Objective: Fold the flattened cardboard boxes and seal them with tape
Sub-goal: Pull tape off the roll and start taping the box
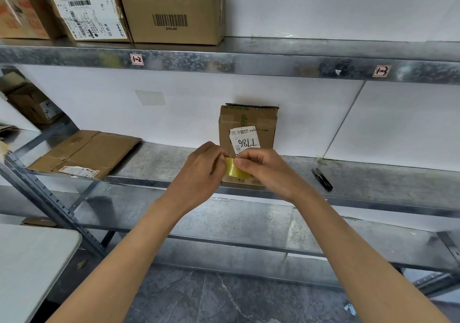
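A roll of yellowish tape point(235, 170) is being held between both hands, just in front of the middle shelf's point(161, 163) front edge. The left hand point(199, 170) is curling round the roll's left side, and the right hand point(268, 170) is closing on it from the right, with its thumb and fingertips pinching at the roll's top edge. Directly behind the hands a small cardboard box point(247, 123) is standing upright on the shelf against the white wall, showing a white label with handwritten digits. Its lower part is hidden by the hands. A flat piece of card point(245, 182) is peeking out beneath them at the shelf's lip. Well to the left on the same shelf a flattened cardboard box point(84, 154) is lying flat, one corner overhanging the edge. To the right, apart from the hands, a pair of black snips point(321, 179) is lying near the shelf front. On the upper shelf point(273, 63) three worn boxes are sitting side by side: a barcoded one point(174, 11), a labelled one point(92, 16) and a red-printed one point(22, 16). A pale worktop point(32, 268) is showing at the lower left.
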